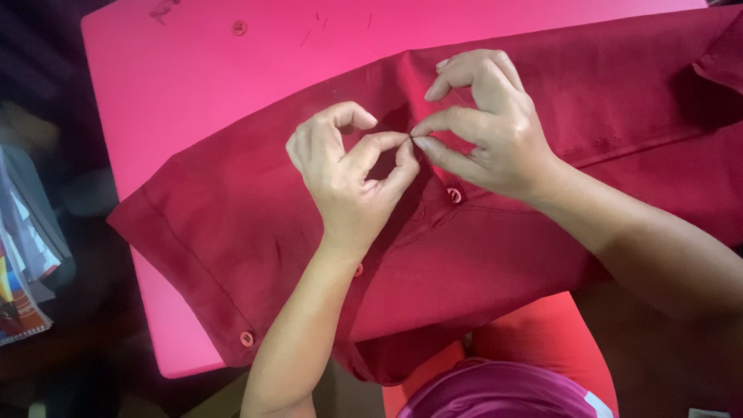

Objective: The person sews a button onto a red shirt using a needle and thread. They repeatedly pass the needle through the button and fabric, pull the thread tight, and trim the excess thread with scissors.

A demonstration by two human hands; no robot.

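Note:
A dark red shirt (232, 224) lies spread across a bright pink table (178, 85). My left hand (348, 182) and my right hand (487, 131) meet over the shirt's button placket, thumb and forefinger of each pinched together at one spot. What they pinch is too small to make out; it looks like fabric or a thread. A red button (454, 195) sits on the placket just below my right hand. Another button (247, 338) is at the shirt's lower corner near the table's front edge.
A loose red button (239, 28) and some thread scraps (317, 23) lie at the far side of the table. Papers and a plastic-covered booklet (23, 255) sit in the dark area at left. My lap in orange and purple cloth (534, 364) shows below.

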